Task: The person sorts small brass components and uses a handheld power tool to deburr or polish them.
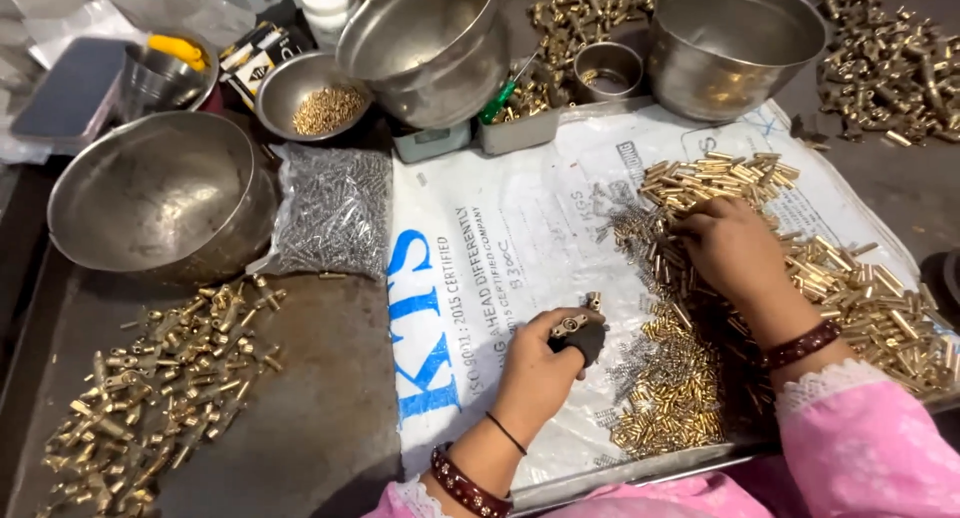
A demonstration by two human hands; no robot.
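A dark counter (320, 398) carries a printed white sack (500, 248) and steel bowls (160, 193). Brass fittings (150, 388) lie heaped at its left.

– Those little tubes (850, 288) under the right hand (735, 248), brass?

– Looks it, shiny yellow metal. The bowl (160, 198) is dull, scuffed steel; the sack (500, 258) is matt white woven plastic.

– And the left hand (540, 368)?

– Grips a small brass fitting (570, 326) on a matt black piece.

Left hand (540, 363) grips brass fitting (570, 325); right hand (735, 250) sorts brass tubes (850, 288).
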